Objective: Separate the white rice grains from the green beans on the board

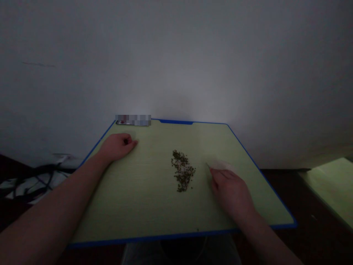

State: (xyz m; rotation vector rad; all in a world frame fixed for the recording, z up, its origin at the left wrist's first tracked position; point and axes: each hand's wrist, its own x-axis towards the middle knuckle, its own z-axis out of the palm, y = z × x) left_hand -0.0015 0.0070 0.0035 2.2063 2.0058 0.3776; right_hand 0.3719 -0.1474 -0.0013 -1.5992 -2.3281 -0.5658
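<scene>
A pale green table top (143, 198) with a blue rim lies in front of me. A small heap of dark green-brown seeds (182, 170) is spread at its middle. My left hand (117, 145) rests on the far left of the top with its fingers curled in, and nothing shows in it. To the right of the seeds my right hand (230, 191) lies knuckles up, its fingers pinched on a small white piece of paper (220, 164) that sticks out toward the far side.
A flat object (133, 120) lies at the table's far left corner against a plain grey wall. Dark cables (30, 180) lie on the floor at left. Another pale green surface (332, 187) stands at right.
</scene>
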